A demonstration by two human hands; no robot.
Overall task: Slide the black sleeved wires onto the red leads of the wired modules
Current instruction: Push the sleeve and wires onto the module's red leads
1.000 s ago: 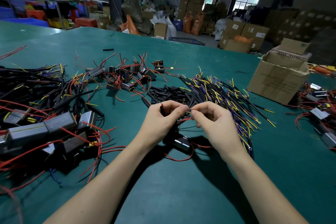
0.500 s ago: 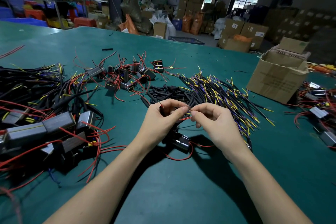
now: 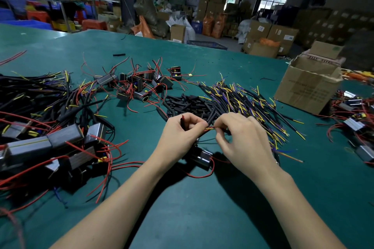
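Both hands [image 3: 212, 133] pinch a red lead [image 3: 208, 129] in closed grips, wire heaps flanking bare green table [image 3: 202, 218].

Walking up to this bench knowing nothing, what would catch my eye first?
Two bare hands meet at the centre: the left hand and right hand pinch thin wires between them above a small black module. Around them, tangles of red leads and black sleeved wires sprawl over the green table. A cardboard box stands at right.
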